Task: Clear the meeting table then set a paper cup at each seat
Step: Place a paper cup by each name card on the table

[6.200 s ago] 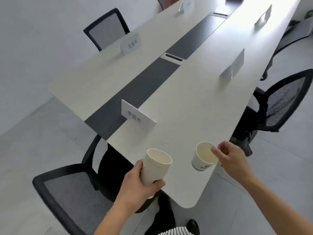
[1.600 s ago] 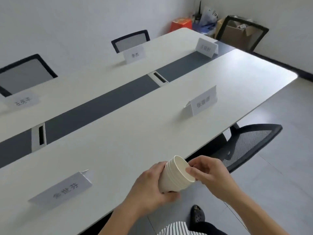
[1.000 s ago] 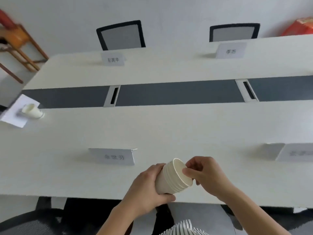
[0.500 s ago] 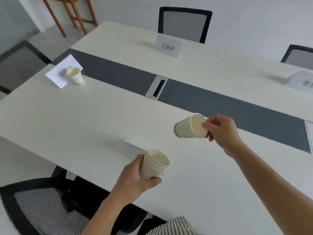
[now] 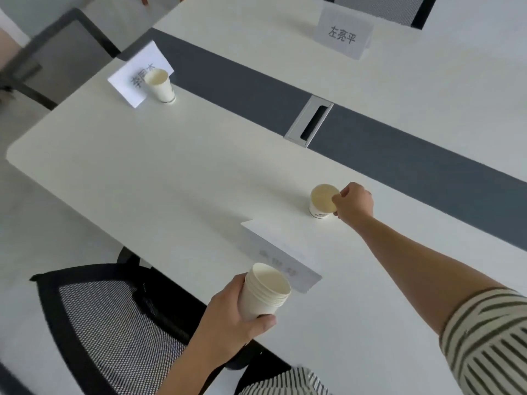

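My left hand (image 5: 228,323) grips a stack of several nested white paper cups (image 5: 263,292) over the near table edge. My right hand (image 5: 353,202) reaches out and pinches the rim of a single paper cup (image 5: 320,202) that stands upright on the white meeting table (image 5: 171,181), just beyond a white name card (image 5: 282,263). Another paper cup (image 5: 159,85) stands at the far left end, in front of a second name card (image 5: 134,75).
A black mesh chair (image 5: 108,323) sits below the near edge by my left hand. A dark grey strip with a metal cable slot (image 5: 309,121) runs down the table's middle. A third name card (image 5: 343,34) and chair stand across; a grey chair (image 5: 54,55) is at the left end.
My right hand has brought the single cup down from the air onto the table beyond the name card. My left hand keeps the stack near the edge. The view has tilted lower.
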### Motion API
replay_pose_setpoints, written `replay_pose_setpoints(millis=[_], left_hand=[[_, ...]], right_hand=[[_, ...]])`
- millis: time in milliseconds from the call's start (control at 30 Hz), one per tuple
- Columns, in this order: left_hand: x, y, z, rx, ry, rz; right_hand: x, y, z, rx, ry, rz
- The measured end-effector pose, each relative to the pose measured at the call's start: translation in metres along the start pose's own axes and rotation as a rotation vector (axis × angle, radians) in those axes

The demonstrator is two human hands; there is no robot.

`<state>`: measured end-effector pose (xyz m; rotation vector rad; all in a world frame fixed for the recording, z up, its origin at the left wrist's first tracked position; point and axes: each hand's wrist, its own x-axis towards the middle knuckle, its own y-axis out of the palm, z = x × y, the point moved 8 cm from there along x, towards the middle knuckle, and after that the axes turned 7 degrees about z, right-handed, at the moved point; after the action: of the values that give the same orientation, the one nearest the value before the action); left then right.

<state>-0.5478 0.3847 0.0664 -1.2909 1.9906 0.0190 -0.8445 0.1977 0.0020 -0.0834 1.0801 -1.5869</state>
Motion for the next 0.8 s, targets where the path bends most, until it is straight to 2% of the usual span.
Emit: replay_pose_setpoints(millis=[267,367,567,800], left_hand=[[0.021,0.003,-0.031,0.001,0.050,0.060],[0.027,0.009,-0.047,0.035,0.085,0.098],[0.034,0.041,-0.083,0.149,0.179,0.269],[0.028,0.098,-0.119,0.313,0.281,0.481]], right_hand=[[-0.008,-0.020,-0.014,-0.051,0.037,0.043],[-0.029,-0.039,-0.028,0.030,0.022,0.084],[-0.106,-0.071,-0.094,0.155,0.066,0.193],[-0.220,-0.091,-0.164,0.303,0.136,0.089]])
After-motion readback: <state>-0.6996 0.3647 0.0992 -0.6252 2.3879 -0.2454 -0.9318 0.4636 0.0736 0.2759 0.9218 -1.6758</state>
